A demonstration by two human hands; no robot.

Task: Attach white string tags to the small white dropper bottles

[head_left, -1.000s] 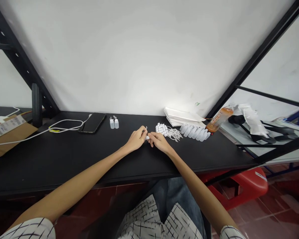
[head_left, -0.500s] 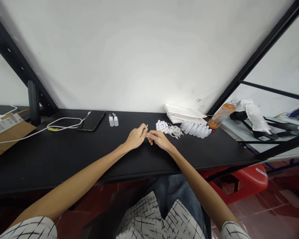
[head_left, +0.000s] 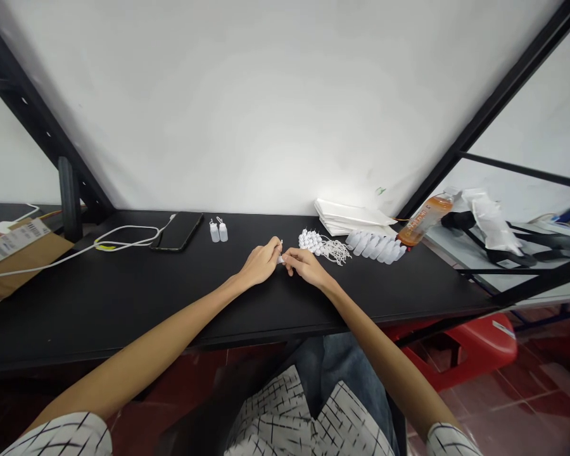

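Observation:
My left hand (head_left: 261,262) and my right hand (head_left: 304,264) meet above the black table, fingers closed around a small white plastic bottle (head_left: 280,259). Most of it is hidden; a bit of white shows between the fingertips and a tiny tip pokes up over the left thumb. Just right of my right hand lies a cluster of white caps (head_left: 310,240) with loose white cords (head_left: 336,251) trailing from it. Beyond them, several translucent small bottles (head_left: 375,246) lie in a slanted row. Two small bottles with looped cords (head_left: 219,232) stand at the left.
A black phone (head_left: 178,231) and a white cable (head_left: 128,235) lie left, near a brown cardboard parcel (head_left: 23,253). White papers (head_left: 354,217) are stacked against the wall. An orange drink bottle (head_left: 425,220) leans by the black frame at right. Below stands a red stool (head_left: 484,345).
The view has shifted slightly. Both hands keep nearly the same place and grip; a little more of the white piece shows between the fingertips.

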